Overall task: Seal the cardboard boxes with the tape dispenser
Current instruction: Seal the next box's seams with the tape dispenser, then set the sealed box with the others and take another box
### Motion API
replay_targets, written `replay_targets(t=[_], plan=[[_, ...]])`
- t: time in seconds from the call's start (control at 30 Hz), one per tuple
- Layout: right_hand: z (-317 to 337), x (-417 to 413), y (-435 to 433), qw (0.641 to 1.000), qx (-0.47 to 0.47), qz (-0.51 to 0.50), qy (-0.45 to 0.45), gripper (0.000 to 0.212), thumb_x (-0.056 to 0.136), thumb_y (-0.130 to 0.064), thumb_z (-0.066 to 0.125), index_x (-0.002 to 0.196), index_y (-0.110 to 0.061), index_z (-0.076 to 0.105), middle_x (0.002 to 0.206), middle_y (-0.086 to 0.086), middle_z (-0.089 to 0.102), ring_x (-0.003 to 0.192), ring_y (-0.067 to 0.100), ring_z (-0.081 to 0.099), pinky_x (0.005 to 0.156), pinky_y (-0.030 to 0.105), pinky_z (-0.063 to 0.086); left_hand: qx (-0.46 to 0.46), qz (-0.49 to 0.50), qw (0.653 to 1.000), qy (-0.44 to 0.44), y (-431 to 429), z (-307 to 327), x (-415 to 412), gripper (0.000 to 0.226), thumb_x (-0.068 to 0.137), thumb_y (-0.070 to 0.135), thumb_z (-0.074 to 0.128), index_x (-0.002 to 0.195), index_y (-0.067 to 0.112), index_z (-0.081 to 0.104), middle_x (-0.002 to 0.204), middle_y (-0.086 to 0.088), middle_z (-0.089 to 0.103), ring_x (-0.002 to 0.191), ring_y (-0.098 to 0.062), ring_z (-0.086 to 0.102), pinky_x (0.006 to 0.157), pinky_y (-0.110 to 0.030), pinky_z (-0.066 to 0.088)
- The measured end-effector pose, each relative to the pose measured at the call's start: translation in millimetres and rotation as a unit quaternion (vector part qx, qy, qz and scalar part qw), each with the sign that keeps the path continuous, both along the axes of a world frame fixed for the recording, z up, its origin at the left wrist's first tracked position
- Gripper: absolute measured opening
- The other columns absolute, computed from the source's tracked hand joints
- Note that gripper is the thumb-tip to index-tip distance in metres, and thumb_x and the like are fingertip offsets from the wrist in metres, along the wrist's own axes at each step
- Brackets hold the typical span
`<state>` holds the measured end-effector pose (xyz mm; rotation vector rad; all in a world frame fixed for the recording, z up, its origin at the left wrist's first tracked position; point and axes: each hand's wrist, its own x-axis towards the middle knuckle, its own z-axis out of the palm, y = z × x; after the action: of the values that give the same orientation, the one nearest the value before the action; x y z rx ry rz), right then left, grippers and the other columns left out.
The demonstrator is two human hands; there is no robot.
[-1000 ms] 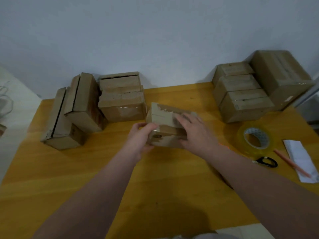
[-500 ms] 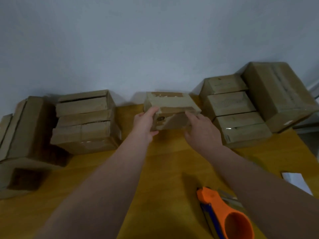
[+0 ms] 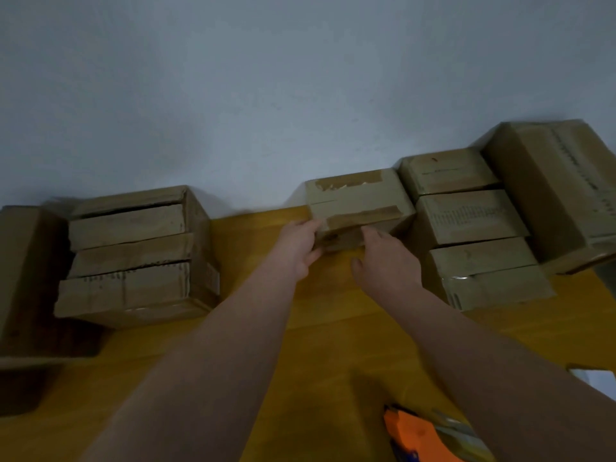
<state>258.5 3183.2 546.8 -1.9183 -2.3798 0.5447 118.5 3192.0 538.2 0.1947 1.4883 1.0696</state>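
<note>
A small taped cardboard box [image 3: 358, 201] rests at the far edge of the yellow table [image 3: 320, 328], against the wall and touching the stack of sealed boxes [image 3: 473, 228] on its right. My left hand [image 3: 300, 245] grips its near-left corner. My right hand [image 3: 383, 258] presses its near face, fingers partly spread. The orange tape dispenser [image 3: 416, 435] lies on the table near me, under my right forearm, held by neither hand.
A pile of open-seamed boxes [image 3: 133, 255] stands at the back left, with more boxes [image 3: 23, 271] at the far left edge. A large box [image 3: 560, 191] leans at the back right. Something white [image 3: 596, 378] lies at the right edge.
Both hands have carried the small box from the table's middle to the back wall and set it down beside the right stack. The view has tilted up.
</note>
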Motion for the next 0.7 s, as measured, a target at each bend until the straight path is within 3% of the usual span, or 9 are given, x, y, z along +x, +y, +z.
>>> replay_targets(t=[0.1,0.2,0.3,0.4,0.47,0.6,0.7], plan=[[-0.5,-4.7,-1.6,1.0,-0.025,-0.001,-0.007,0.052,0.095,-0.03,0.053,0.142,-0.017,0.036,0.14,0.004,0.046,0.126,0.023,0.045,0.092,0.036,0.046,0.0,-0.04,0.998,0.043,-5.2,9.6,-4.9,0.04,0.094,0.022,0.061,0.132,0.012,0.052,0.126,0.0,0.057,0.11,-0.016,0.056,0.09,-0.033,0.054],[2.3,-11.4,-7.4,1.0,-0.018,0.004,-0.007,0.043,0.094,-0.029,0.055,0.134,-0.019,0.044,0.129,0.004,0.053,0.118,0.023,0.051,0.083,0.035,0.048,0.032,-0.096,0.968,0.229,-21.2,34.8,-16.2,0.039,0.095,0.024,0.058,0.133,0.015,0.052,0.122,0.001,0.054,0.111,-0.017,0.052,0.094,-0.034,0.049],[7.0,-20.4,-16.2,1.0,-0.02,0.016,0.0,0.037,0.094,-0.029,0.055,0.13,-0.021,0.049,0.124,0.003,0.056,0.113,0.022,0.054,0.078,0.034,0.048,0.101,-0.16,0.853,0.487,-48.1,61.1,-42.3,0.031,0.095,0.023,0.056,0.124,0.016,0.062,0.122,0.002,0.062,0.108,-0.012,0.055,0.091,-0.02,0.038],[11.4,-29.3,-28.1,0.999,-0.029,0.033,-0.007,0.032,0.094,-0.03,0.054,0.124,-0.022,0.054,0.117,0.001,0.059,0.106,0.021,0.057,0.07,0.032,0.046,0.103,-0.171,0.746,0.635,-81.6,70.0,-83.8,0.031,0.094,0.029,0.057,0.122,0.017,0.062,0.125,0.002,0.061,0.115,-0.015,0.053,0.096,-0.024,0.036],[13.9,-34.2,-37.9,0.998,-0.042,0.048,-0.011,0.032,0.094,-0.032,0.053,0.125,-0.021,0.055,0.117,0.001,0.06,0.105,0.022,0.057,0.069,0.031,0.046,0.055,-0.191,0.704,0.682,-104.5,67.6,-114.6,0.045,0.091,0.042,0.058,0.13,0.019,0.055,0.136,-0.002,0.052,0.127,-0.019,0.044,0.105,-0.035,0.035],[18.7,-41.9,-62.3,0.995,-0.07,0.071,-0.001,0.042,0.096,-0.033,0.053,0.136,-0.023,0.049,0.126,0.002,0.058,0.106,0.022,0.058,0.069,0.03,0.046,-0.117,-0.319,0.687,0.642,-146.0,51.0,-158.1,0.097,0.074,0.08,0.043,0.153,0.032,0.014,0.161,-0.002,0.006,0.147,-0.028,0.005,0.113,-0.061,0.012],[20.8,-45.0,-83.3,0.994,-0.072,0.085,-0.001,0.045,0.097,-0.033,0.052,0.14,-0.023,0.045,0.128,0.001,0.058,0.108,0.022,0.059,0.075,0.032,0.05,-0.158,-0.388,0.669,0.614,-163.3,38.5,-162.6,0.109,0.064,0.088,0.033,0.152,0.038,-0.008,0.161,0.0,-0.014,0.148,-0.027,-0.01,0.114,-0.063,0.003]])
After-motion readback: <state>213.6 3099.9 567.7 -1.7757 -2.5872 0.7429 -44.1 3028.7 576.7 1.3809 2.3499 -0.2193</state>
